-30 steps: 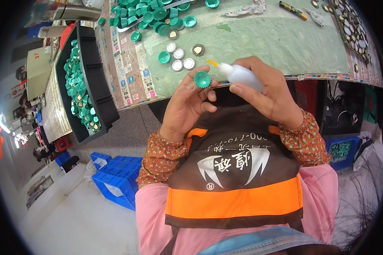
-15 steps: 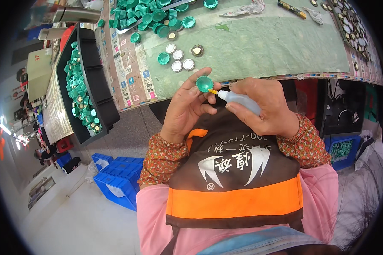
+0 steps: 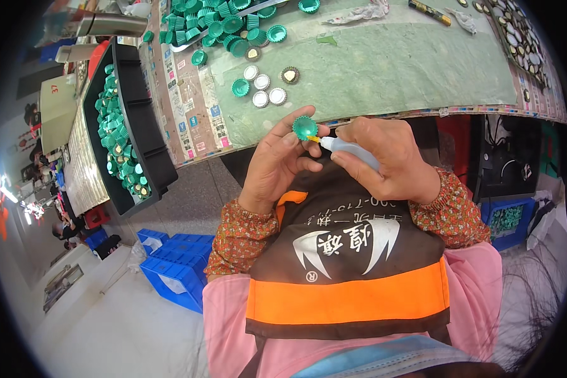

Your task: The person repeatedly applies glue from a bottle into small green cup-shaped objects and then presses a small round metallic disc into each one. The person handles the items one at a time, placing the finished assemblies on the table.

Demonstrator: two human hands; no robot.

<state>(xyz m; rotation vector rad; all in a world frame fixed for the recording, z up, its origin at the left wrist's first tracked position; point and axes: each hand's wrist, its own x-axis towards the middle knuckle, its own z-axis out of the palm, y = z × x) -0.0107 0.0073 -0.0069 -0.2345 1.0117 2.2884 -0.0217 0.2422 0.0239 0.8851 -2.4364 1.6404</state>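
Between the fingers of my left hand is a small green fluted cup, its hollow side facing up. My right hand is wrapped round a translucent squeeze bottle with a white neck and a yellow tip. That tip touches or nearly touches the cup's lower rim. Both hands are in front of the table's near edge. Just beyond them on the green mat lie several white discs, a lone green cup and a dark-edged cap with a pale centre.
A heap of green cups covers the table's far left. Left of the table stands a black tray full of cups. At the far right is a panel of pale discs. A marker lies at the back; blue crates stand below left.
The left hand has tilted the green cup slightly and lowered it a little. The bottle's tip has shifted slightly left, further over the cup's rim.
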